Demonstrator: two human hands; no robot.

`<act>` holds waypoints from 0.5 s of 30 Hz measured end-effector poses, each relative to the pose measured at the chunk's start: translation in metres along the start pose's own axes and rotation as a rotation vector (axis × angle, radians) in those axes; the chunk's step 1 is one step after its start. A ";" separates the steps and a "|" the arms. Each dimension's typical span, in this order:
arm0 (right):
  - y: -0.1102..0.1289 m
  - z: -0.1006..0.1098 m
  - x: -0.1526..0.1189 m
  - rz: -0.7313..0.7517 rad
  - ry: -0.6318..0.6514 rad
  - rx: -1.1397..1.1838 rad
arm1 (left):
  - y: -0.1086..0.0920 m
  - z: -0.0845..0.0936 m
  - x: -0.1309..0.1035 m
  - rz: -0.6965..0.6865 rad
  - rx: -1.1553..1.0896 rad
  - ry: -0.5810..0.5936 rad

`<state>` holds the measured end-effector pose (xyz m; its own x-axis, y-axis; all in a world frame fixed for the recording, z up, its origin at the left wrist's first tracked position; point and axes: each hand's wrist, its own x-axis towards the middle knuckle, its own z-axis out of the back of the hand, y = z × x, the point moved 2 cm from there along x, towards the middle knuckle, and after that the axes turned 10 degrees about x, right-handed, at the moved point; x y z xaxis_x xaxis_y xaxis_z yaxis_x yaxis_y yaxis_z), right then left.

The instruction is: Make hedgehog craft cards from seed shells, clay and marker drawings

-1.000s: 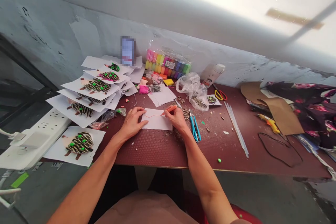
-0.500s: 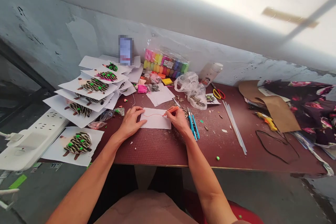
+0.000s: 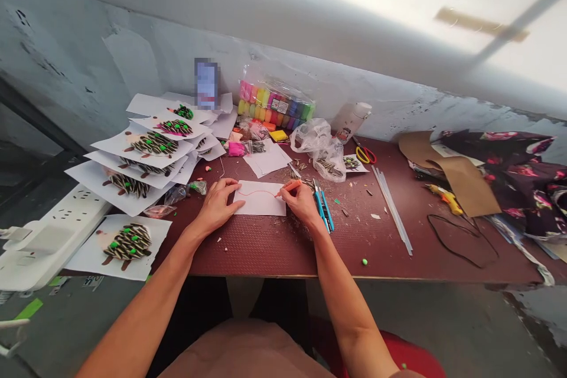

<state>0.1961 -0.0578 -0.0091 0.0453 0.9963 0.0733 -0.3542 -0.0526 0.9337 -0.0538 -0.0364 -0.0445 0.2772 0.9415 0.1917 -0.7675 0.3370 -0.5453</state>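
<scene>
A small white sheet of paper point(image 3: 259, 205) lies on the table in front of me, with a thin wavy orange-red line across its upper part. My left hand point(image 3: 218, 205) rests at the sheet's left edge, thumb and fingers apart, fingertips touching the paper. An orange pen point(image 3: 291, 186) is pinched in my right hand point(image 3: 302, 203), its tip on the paper at the line's right end. Just right of that hand lie blue-handled cutters point(image 3: 325, 212). Sunflower seeds point(image 3: 299, 168) are scattered behind it.
At left, papers with seed hedgehogs point(image 3: 155, 143) are stacked beside a white power strip point(image 3: 53, 236). A colored clay pack point(image 3: 274, 105), plastic bag point(image 3: 330, 153) and white bottle point(image 3: 353, 122) stand behind. Scissors point(image 3: 365, 155), glue sticks point(image 3: 392, 209) and a yellow glue gun point(image 3: 446, 199) lie right.
The pen tip has moved slightly right and down over the paper, and the orange-red line reaches a little further. My left hand stays at the sheet's edge. The whole view has shifted slightly.
</scene>
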 end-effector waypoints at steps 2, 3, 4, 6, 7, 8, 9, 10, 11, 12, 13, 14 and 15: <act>0.001 0.001 -0.001 -0.002 -0.002 -0.006 | 0.000 0.000 0.000 0.000 0.000 -0.001; 0.001 0.001 -0.001 -0.004 -0.003 -0.012 | 0.000 0.000 0.000 -0.001 0.000 -0.003; 0.002 0.002 -0.002 -0.007 -0.004 -0.017 | 0.001 0.000 0.000 -0.003 0.000 -0.004; 0.002 0.002 -0.002 -0.014 -0.003 -0.019 | 0.001 0.000 0.000 -0.007 0.000 -0.008; 0.002 0.002 -0.003 -0.017 -0.002 -0.017 | 0.001 0.000 0.000 -0.008 0.000 -0.009; 0.003 0.002 -0.003 -0.019 -0.002 -0.015 | 0.001 0.000 0.000 -0.009 0.000 -0.010; 0.002 0.003 -0.003 -0.021 0.000 -0.015 | 0.000 0.000 0.000 -0.008 0.001 -0.010; 0.002 0.003 -0.003 -0.022 0.002 -0.015 | 0.000 0.000 0.000 -0.008 0.002 -0.008; 0.002 0.003 -0.003 -0.024 0.005 -0.017 | 0.000 0.000 0.000 -0.007 0.002 -0.005; 0.002 0.003 -0.003 -0.025 0.007 -0.018 | 0.000 0.000 0.000 -0.006 0.003 -0.001; 0.002 0.003 -0.003 -0.027 0.007 -0.017 | 0.000 0.001 0.000 -0.005 0.003 0.001; 0.002 0.003 -0.004 -0.031 0.007 -0.016 | -0.001 0.001 0.000 -0.004 0.003 0.002; 0.002 0.003 -0.004 -0.034 0.005 -0.014 | -0.001 0.001 0.000 -0.002 0.003 0.002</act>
<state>0.1979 -0.0620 -0.0064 0.0527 0.9978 0.0397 -0.3660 -0.0177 0.9305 -0.0538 -0.0365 -0.0431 0.2795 0.9409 0.1915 -0.7687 0.3388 -0.5425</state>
